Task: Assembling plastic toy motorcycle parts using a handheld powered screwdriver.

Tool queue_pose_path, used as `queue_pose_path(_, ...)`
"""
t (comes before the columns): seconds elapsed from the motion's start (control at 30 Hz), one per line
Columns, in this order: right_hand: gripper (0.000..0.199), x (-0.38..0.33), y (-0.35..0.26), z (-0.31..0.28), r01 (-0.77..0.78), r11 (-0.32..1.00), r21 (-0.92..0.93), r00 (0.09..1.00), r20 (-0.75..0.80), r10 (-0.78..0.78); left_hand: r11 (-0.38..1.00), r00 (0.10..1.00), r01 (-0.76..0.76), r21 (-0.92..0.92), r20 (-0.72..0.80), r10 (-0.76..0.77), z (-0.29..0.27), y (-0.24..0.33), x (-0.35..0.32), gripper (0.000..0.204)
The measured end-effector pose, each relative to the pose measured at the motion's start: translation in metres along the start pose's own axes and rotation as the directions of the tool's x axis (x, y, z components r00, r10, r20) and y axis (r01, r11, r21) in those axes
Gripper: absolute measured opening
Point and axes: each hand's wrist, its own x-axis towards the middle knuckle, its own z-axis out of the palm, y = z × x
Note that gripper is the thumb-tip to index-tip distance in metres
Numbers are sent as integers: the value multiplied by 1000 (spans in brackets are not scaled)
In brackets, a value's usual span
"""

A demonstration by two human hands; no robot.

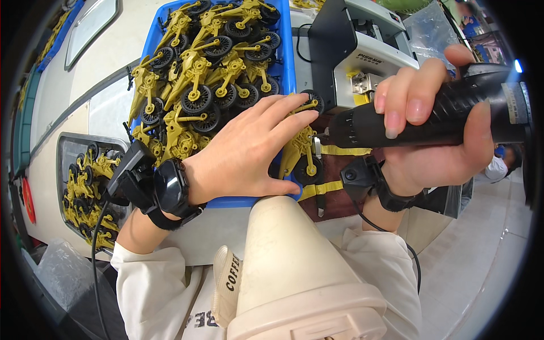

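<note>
A yellow toy motorcycle (294, 152) with black spoked wheels lies at the blue tray's right edge, over a dark red surface with yellow strips. My left hand (246, 144) reaches across it, fingertips at its upper end and thumb near its lower end, holding it in place. In my right hand (422, 122) is a black electric screwdriver (362, 126), gripped around its body and lying almost level. Its tip points left, right at the side of the motorcycle. Whether a screw sits at the tip is too small to tell.
Many similar toys fill the blue tray (148, 42); more lie in a metal tray (63, 148) on the left. A black and white machine (368, 62) stands beyond the screwdriver. A cream cone-shaped object (300, 255) rises close in front of me. Cables hang from both wrists.
</note>
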Motion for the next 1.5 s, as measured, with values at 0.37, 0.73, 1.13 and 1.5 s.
queue_pose_path(0.37,60,1,2,4,33,998,-54,995,93,-28,1000,1000,0,10,31,0,-2,0,1,88)
queue_pose_path(0.73,62,1,7,7,-4,996,-88,996,90,12,992,997,74,-104,32,-71,3,-1,-3,94)
queue_pose_path(1.13,60,3,12,2,2,1000,-31,990,141,3,993,995,88,-81,42,-85,4,0,-1,91)
queue_pose_path(1.5,61,1,9,13,23,999,-40,996,90,-19,991,994,103,-79,51,-99,3,-3,-4,89)
